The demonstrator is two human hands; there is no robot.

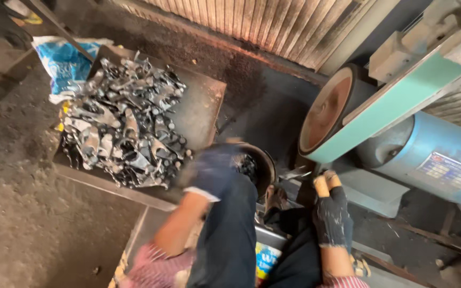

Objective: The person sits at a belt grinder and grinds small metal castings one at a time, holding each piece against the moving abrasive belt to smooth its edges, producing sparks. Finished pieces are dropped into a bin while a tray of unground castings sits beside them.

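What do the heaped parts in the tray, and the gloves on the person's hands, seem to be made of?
The heaped parts look like bare metal: silvery grey with bright glints, probably cast or forged. Their tray seems to be dull, rusty sheet steel. The glove on the left hand and the one on the right hand look like dark knitted fabric, dust-speckled; the right fingertips poke out bare.

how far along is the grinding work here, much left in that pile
Done: cannot tell; no finished parts are clearly set apart. In hand: the gloved left hand, blurred, is at the dark bowl beside the metal parts; the gloved right hand is below the belt grinder. Left: the tray holds a big heap.
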